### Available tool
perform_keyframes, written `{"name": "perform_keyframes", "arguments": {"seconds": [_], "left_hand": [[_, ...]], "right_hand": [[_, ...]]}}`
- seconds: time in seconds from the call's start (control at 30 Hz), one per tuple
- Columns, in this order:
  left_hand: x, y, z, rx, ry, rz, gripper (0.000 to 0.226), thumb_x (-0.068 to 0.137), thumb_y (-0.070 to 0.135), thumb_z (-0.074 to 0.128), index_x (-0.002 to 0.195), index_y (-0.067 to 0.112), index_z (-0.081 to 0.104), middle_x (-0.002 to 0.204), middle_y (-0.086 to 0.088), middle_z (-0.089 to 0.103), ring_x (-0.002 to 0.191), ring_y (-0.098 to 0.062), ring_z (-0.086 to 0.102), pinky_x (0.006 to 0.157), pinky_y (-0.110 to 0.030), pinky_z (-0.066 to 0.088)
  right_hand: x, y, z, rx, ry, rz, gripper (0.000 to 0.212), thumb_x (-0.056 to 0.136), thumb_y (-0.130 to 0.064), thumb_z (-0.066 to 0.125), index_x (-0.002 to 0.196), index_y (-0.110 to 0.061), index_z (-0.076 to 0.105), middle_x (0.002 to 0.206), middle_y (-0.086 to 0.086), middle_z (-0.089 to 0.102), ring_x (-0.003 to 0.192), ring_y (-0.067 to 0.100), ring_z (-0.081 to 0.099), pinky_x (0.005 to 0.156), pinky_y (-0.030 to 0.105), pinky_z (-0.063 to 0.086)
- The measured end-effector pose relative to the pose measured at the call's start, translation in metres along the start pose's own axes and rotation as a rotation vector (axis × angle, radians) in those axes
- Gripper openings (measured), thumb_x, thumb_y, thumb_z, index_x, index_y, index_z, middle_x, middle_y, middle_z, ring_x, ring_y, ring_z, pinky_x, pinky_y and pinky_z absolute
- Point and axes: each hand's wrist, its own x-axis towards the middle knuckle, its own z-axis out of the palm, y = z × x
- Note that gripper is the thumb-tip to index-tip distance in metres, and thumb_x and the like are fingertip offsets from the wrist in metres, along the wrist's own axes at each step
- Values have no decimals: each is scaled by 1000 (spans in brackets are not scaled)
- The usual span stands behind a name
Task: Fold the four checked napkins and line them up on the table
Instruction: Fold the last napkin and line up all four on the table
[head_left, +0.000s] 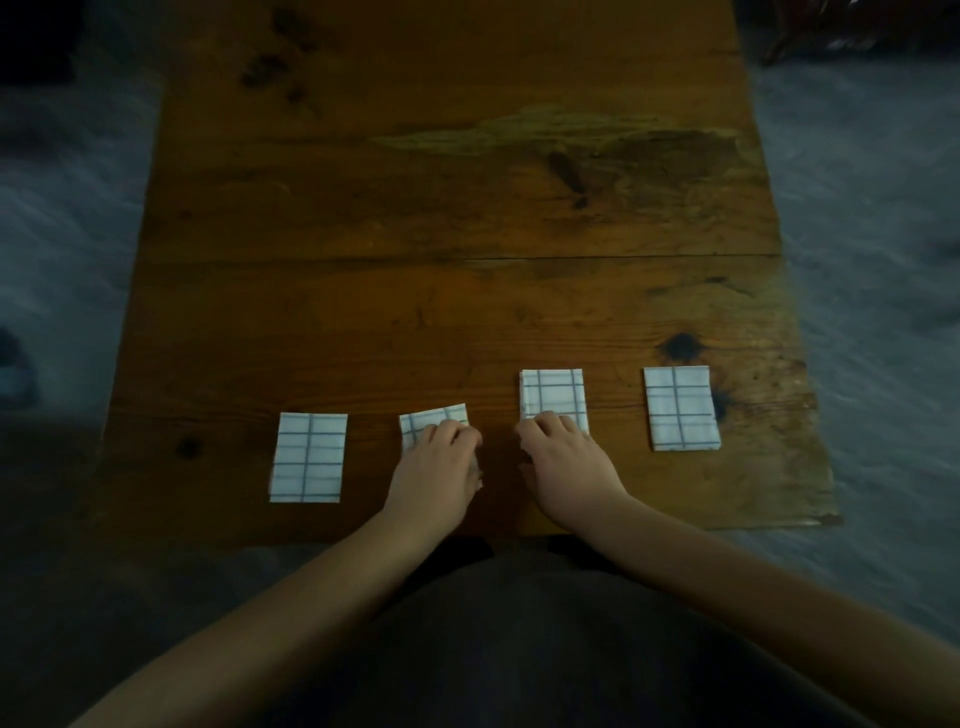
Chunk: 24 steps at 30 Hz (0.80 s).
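Napkins are laid folded in a rough row on the table (467, 208): first (308, 457), second (434, 418), third (550, 392), fourth (681, 408). The second is covered by the left hand (436, 462) and the third by the right hand (566, 457), fingers bent, probably for alignment. Whether they are pinched or merely pressed cannot be told.

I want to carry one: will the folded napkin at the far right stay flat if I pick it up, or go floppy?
The far-right napkin looks like thin checked cloth, so it would probably droop and may unfold if lifted by one corner. It lies flat, so it is likely light. Pushed on the wooden table, it should slide, not roll.
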Motion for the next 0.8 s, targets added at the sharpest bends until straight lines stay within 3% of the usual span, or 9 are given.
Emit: {"name": "perform_keyframes", "arguments": {"seconds": [0.2, 0.4, 0.8], "left_hand": [[-31, -46, -4, 25, 7, -82, 42, 92, 38, 67, 130, 31, 51, 131, 7, 47, 122, -12, 45, 99, -30, 46], [-46, -65, -3, 60, -20, -96, 59, 88, 45, 71, 139, 32, 44, 138, 4, 40, 130, -17, 39, 109, -36, 41], [-14, -81, -15, 82, 5, -17, 49, 94, 33, 65, 139, 31, 47, 138, 5, 47, 128, -17, 43, 105, -36, 44]], "right_hand": [[4, -39, 16, -12, -69, -15, 46, 98, -30, 62, 140, -30, 44, 143, 0, 48, 131, 21, 48, 105, 40, 48], [9, -61, 31, -37, -110, -14, 56, 96, -33, 64, 145, -35, 38, 144, -2, 46, 134, 21, 47, 106, 41, 49], [32, -70, 27, -56, -59, 48, 58, 97, -23, 63, 148, -29, 37, 145, 1, 46, 133, 23, 47, 105, 43, 49]]}}
